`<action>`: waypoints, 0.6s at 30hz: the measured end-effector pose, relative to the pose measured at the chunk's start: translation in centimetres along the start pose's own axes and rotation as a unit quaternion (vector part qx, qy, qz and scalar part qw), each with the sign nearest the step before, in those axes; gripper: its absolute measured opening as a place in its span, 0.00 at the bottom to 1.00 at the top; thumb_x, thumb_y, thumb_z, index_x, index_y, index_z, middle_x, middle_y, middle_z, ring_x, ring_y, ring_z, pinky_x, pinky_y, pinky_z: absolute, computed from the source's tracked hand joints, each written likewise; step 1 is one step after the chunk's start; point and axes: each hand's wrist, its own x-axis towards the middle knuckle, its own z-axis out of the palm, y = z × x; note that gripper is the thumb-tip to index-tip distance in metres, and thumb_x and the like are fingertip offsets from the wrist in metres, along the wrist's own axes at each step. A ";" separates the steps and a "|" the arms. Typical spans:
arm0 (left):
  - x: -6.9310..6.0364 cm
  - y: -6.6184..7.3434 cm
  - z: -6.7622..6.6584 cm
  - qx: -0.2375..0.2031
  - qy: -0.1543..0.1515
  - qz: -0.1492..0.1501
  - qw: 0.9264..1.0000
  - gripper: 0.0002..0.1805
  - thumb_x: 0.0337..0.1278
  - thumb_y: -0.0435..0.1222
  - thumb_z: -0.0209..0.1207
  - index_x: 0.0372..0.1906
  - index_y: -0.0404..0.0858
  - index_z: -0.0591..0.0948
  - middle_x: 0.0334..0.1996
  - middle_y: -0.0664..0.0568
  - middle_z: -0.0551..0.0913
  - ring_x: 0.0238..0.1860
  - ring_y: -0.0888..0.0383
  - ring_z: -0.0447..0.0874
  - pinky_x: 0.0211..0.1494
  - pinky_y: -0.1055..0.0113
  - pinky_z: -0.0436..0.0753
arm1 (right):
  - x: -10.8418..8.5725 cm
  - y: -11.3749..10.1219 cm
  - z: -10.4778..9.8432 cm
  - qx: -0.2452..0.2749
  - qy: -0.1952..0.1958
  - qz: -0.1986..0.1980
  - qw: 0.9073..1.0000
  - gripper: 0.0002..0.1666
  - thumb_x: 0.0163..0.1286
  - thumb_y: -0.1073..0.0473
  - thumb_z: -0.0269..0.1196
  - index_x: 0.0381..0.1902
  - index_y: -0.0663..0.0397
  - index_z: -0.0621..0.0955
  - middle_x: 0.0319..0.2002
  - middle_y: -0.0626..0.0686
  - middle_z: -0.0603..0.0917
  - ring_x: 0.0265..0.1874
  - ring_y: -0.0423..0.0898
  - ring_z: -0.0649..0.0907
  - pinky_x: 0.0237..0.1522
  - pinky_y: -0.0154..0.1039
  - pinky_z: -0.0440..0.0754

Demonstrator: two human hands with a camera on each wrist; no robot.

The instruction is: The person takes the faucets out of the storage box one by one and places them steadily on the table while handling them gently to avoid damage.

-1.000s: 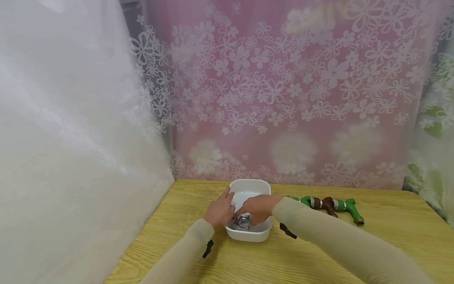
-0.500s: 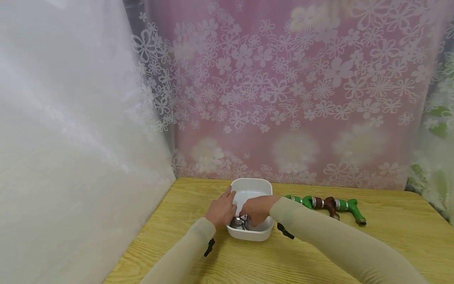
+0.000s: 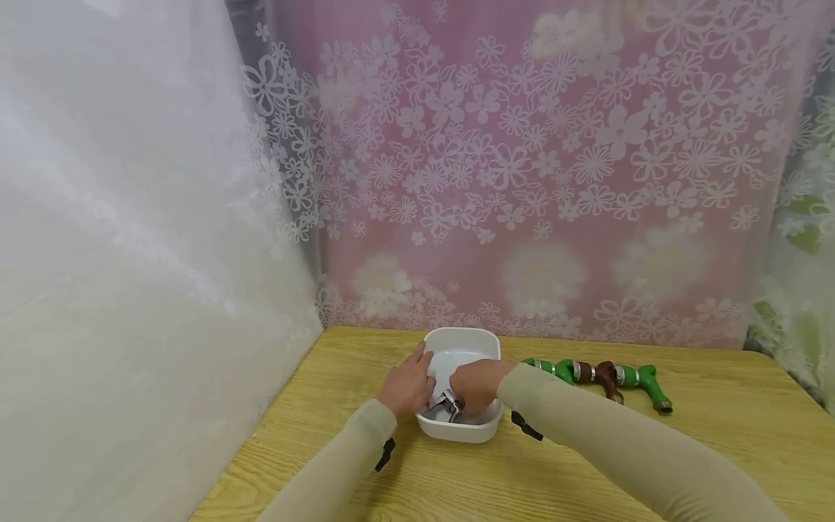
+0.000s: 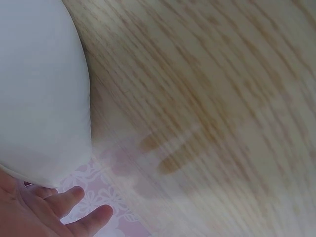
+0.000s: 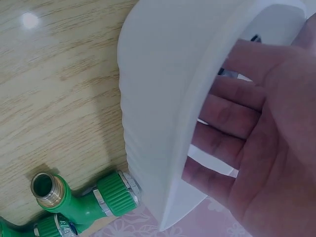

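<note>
A white plastic basin (image 3: 459, 433) stands on the table in front of me. My left hand (image 3: 406, 386) rests on its left rim, and in the left wrist view its straight fingers (image 4: 91, 219) reach past the basin wall. Inside the basin, my right hand (image 3: 479, 388) holds a shiny chrome fitting (image 3: 450, 402) that sticks out leftward at a tilt. Its exact kind is unclear, as the hand covers part of it. The right wrist view shows the right fingers (image 5: 222, 116) bent down behind the near rim, their tips mostly hidden.
Right of the basin lies a row of taps: a green one (image 3: 565, 370), partly hidden by my right sleeve, a brown one (image 3: 607, 375) and another green one (image 3: 647, 380). A floral curtain (image 3: 522, 181) hangs behind the wooden table (image 3: 417, 486), white sheeting (image 3: 130, 290) at left.
The chrome fitting has turned and shifted inside the basin with my right hand, now lying tilted near its fingers. My left hand has stayed at the rim.
</note>
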 end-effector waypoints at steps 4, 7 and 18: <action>0.0 0.0 0.1 0.004 0.000 0.000 1.000 0.30 0.75 0.43 0.46 0.76 0.37 0.65 0.80 0.45 0.55 0.73 0.49 0.69 0.62 0.45 0.80 | 0.1 0.1 0.0 -0.003 0.009 -0.001 1.000 0.16 0.66 0.49 0.69 0.20 0.44 0.79 0.17 0.41 0.78 0.17 0.36 0.74 0.24 0.32 0.72; 0.0 -0.1 0.2 0.003 0.006 0.002 1.000 0.30 0.75 0.43 0.46 0.76 0.37 0.65 0.80 0.44 0.55 0.72 0.49 0.70 0.60 0.45 0.80 | 0.3 0.3 0.1 -0.008 0.043 -0.007 0.999 0.14 0.65 0.49 0.70 0.22 0.45 0.81 0.19 0.41 0.78 0.18 0.36 0.75 0.25 0.32 0.74; 0.1 -0.2 0.5 -0.013 0.016 0.009 1.000 0.30 0.75 0.43 0.47 0.76 0.38 0.65 0.80 0.45 0.54 0.72 0.48 0.70 0.58 0.46 0.82 | 1.3 0.7 0.5 0.044 0.048 -0.021 0.998 0.21 0.64 0.45 0.72 0.49 0.48 0.83 0.36 0.41 0.85 0.32 0.35 0.81 0.42 0.36 0.82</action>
